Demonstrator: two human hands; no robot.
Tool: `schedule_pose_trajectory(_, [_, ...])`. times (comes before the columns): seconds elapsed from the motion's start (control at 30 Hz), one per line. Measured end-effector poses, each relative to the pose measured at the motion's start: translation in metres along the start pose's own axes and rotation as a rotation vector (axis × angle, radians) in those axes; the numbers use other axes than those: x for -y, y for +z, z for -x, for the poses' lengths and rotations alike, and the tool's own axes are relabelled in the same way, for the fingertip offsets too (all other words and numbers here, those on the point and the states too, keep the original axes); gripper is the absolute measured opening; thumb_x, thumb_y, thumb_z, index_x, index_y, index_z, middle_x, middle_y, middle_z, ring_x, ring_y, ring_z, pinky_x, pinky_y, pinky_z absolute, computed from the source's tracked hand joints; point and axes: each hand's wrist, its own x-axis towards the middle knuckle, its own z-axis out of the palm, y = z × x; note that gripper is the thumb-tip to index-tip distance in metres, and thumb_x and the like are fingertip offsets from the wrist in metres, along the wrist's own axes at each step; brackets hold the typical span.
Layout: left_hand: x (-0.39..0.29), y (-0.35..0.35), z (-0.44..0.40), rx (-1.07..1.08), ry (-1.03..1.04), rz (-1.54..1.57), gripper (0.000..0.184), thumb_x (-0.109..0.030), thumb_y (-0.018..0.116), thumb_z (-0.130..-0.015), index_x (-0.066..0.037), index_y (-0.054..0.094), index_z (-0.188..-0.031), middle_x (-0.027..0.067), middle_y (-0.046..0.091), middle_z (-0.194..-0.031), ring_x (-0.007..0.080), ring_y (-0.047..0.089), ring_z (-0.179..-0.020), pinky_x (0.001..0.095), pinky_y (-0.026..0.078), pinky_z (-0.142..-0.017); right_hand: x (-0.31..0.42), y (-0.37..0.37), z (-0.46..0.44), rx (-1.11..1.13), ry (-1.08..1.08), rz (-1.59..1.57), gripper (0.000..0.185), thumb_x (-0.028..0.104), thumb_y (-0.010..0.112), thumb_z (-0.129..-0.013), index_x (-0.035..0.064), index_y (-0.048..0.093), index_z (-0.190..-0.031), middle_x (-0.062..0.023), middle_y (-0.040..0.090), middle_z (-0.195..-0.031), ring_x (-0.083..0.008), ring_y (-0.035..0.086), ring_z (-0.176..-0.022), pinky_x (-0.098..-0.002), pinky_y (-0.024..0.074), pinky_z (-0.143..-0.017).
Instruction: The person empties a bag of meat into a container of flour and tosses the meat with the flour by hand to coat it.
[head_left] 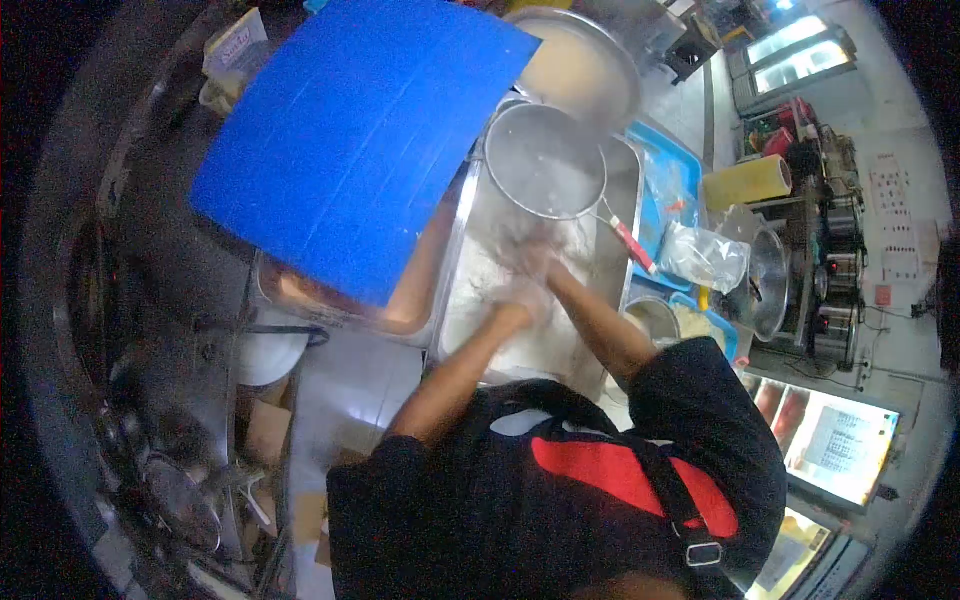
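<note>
Both of my hands are over a deep metal tray (455, 290) whose bottom is covered in white powder that looks like flour (510, 350). My left hand (520, 300) is low over the powder, its fingers smeared by motion. Just beyond it, my right hand (535, 258) is blurred too, and whatever it may hold does not show. A round sieve (548, 160) with a red handle (632, 243) rests across the far part of the tray, beyond my hands.
A large blue board (360, 140) covers much of the neighbouring metal tray (410, 300). Behind the sieve stands a wide bowl of pale contents (575, 70). To the right are a blue tray (665, 160), a plastic bag (705, 255) and a metal bowl (768, 280).
</note>
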Motion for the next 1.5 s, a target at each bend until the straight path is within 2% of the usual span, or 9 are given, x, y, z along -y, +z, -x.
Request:
schedule_pose_trajectory(0.37, [-0.049, -0.013, 0.046, 0.399, 0.372, 0.443, 0.024, -0.020, 0.047, -0.073, 0.000, 0.058, -0.079, 0.0115, 0.057, -0.073, 0.0172, 0.054, -0.068, 0.0313, 0.043, -0.064, 0.028, -0.003, 0.118, 0.186, -0.101, 0.153, 0.033, 0.026, 0.046, -0.074, 0.0087, 0.050, -0.103, -0.0126, 0.046, -0.109, -0.0227, 0.038, -0.105, -0.0358, 0.0234, -0.094])
schedule_pose_trajectory(0.77, [0.045, -0.079, 0.023, -0.484, 0.141, -0.092, 0.040, -0.032, 0.039, -0.079, -0.004, 0.043, -0.108, 0.0185, 0.042, -0.108, 0.0265, 0.038, -0.102, 0.0360, 0.030, -0.086, 0.083, 0.012, 0.129, 0.202, -0.270, 0.154, 0.033, 0.029, 0.047, -0.075, 0.0114, 0.051, -0.102, -0.0113, 0.046, -0.110, -0.0218, 0.039, -0.105, -0.0352, 0.0229, -0.094])
schedule_pose_trajectory(1.0, [0.036, -0.070, -0.009, -0.304, 0.061, -0.097, 0.046, -0.039, 0.034, -0.081, -0.006, 0.043, -0.112, 0.0201, 0.040, -0.115, 0.0299, 0.041, -0.104, 0.0360, 0.029, -0.090, -0.036, 0.042, 0.048, -0.988, -0.585, -0.116, 0.024, 0.030, 0.051, -0.070, 0.0087, 0.061, -0.070, -0.0104, 0.055, -0.058, -0.0208, 0.051, -0.050, -0.0335, 0.0420, -0.046])
schedule_pose_trajectory(1.1, [0.051, -0.047, -0.001, -0.086, -0.073, -0.013, 0.044, -0.036, 0.035, -0.080, -0.007, 0.043, -0.112, 0.0185, 0.041, -0.115, 0.0277, 0.045, -0.100, 0.0349, 0.033, -0.087, -0.016, 0.010, 0.084, -0.443, 0.166, -0.253, 0.025, 0.028, 0.049, -0.074, 0.0067, 0.060, -0.079, -0.0119, 0.057, -0.074, -0.0213, 0.052, -0.064, -0.0336, 0.0420, -0.061])
schedule_pose_trajectory(1.2, [0.013, -0.052, 0.050, 0.206, 0.057, -0.319, 0.044, -0.025, 0.035, -0.081, -0.006, 0.030, -0.121, 0.0158, 0.039, -0.118, 0.0240, 0.045, -0.100, 0.0322, 0.035, -0.086, 0.014, -0.003, 0.126, 0.121, 0.446, -0.339, 0.030, 0.028, 0.045, -0.078, 0.0051, 0.056, -0.094, -0.0132, 0.055, -0.096, -0.0209, 0.052, -0.084, -0.0313, 0.0381, -0.079])
schedule_pose_trajectory(1.27, [0.066, 0.027, 0.065, -0.190, 0.323, -1.790, 0.044, -0.022, 0.035, -0.082, -0.006, 0.028, -0.122, 0.0142, 0.037, -0.120, 0.0218, 0.043, -0.102, 0.0294, 0.033, -0.087, 0.025, 0.031, 0.137, 0.151, 0.386, -0.475, 0.031, 0.026, 0.044, -0.079, 0.0039, 0.051, -0.100, -0.0138, 0.051, -0.103, -0.0193, 0.049, -0.091, -0.0302, 0.0348, -0.083])
schedule_pose_trajectory(1.33, [0.101, 0.064, 0.051, -0.549, 0.640, -1.723, 0.045, -0.023, 0.037, -0.082, -0.005, 0.028, -0.122, 0.0118, 0.036, -0.121, 0.0200, 0.040, -0.105, 0.0272, 0.029, -0.090, 0.016, 0.095, 0.123, -0.239, 0.057, -0.871, 0.034, 0.025, 0.043, -0.080, 0.0026, 0.047, -0.106, -0.0144, 0.047, -0.109, -0.0178, 0.045, -0.099, -0.0290, 0.0315, -0.087])
schedule_pose_trajectory(1.4, [0.087, 0.057, 0.048, -0.543, 0.760, -0.615, 0.047, -0.025, 0.039, -0.081, -0.004, 0.029, -0.122, 0.0101, 0.036, -0.121, 0.0194, 0.037, -0.107, 0.0268, 0.026, -0.092, 0.029, 0.089, 0.115, -0.452, 0.037, -0.721, 0.038, 0.023, 0.043, -0.081, 0.0006, 0.043, -0.111, -0.0158, 0.044, -0.113, -0.0169, 0.042, -0.104, -0.0285, 0.0295, -0.090])
schedule_pose_trajectory(1.5, [0.055, -0.004, 0.052, -0.254, 0.336, -0.306, 0.049, -0.028, 0.040, -0.080, -0.004, 0.030, -0.121, 0.0095, 0.037, -0.117, 0.0196, 0.037, -0.104, 0.0282, 0.026, -0.091, -0.005, 0.076, 0.118, -0.461, 0.017, -1.600, 0.042, 0.020, 0.044, -0.078, 0.0000, 0.037, -0.115, -0.0125, 0.040, -0.117, -0.0181, 0.043, -0.102, -0.0315, 0.0330, -0.087])
